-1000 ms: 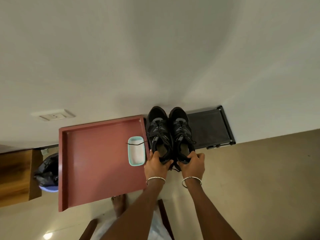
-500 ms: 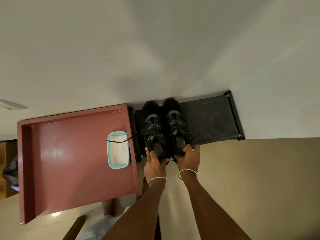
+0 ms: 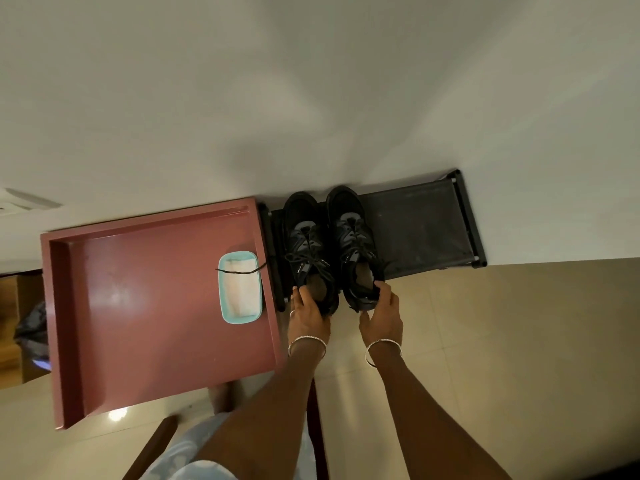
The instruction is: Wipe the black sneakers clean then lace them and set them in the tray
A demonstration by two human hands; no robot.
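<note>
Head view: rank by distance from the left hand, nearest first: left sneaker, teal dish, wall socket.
1. Left sneaker: gripped at its heel by the left hand.
2. Teal dish: just leftward, on the red table.
3. Wall socket: far left, on the wall.

The sneakers (image 3: 308,244) are showing black with grey panels; the tray (image 3: 415,230) is showing black. Left of it: table (image 3: 156,306) red, dish (image 3: 240,319) teal.
</note>
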